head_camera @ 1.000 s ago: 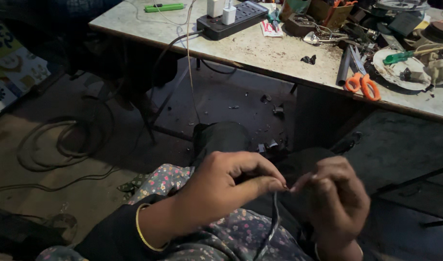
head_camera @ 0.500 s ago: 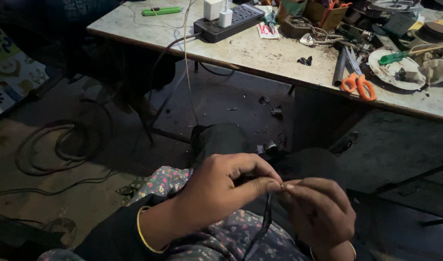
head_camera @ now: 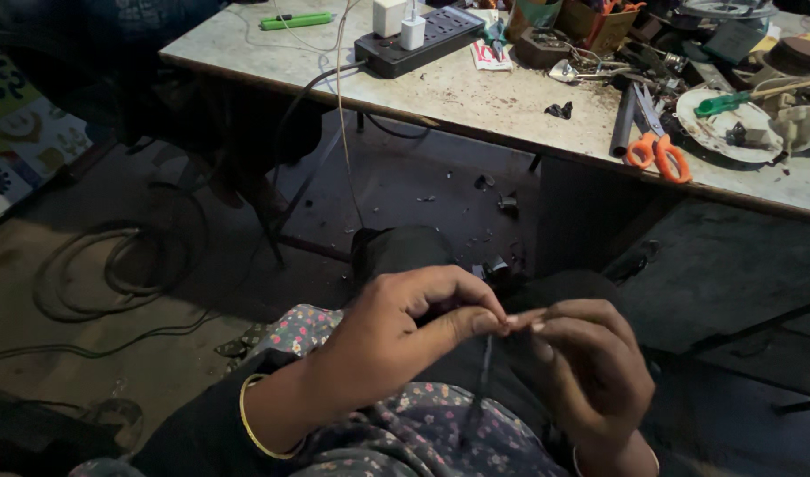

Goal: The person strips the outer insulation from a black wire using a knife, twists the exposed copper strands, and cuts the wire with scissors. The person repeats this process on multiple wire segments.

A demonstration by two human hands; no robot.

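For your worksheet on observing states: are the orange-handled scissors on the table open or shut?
Shut: the orange-handled scissors lie flat on the table, handle loops together.

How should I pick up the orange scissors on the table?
Take the orange scissors by their handle loops, reaching from the table's near edge. The loops point toward that edge and lie clear, while the blades run back into the clutter beside a dark tube.

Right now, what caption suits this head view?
Both hands, left hand and right hand, pinch a thin dark wire over the lap.
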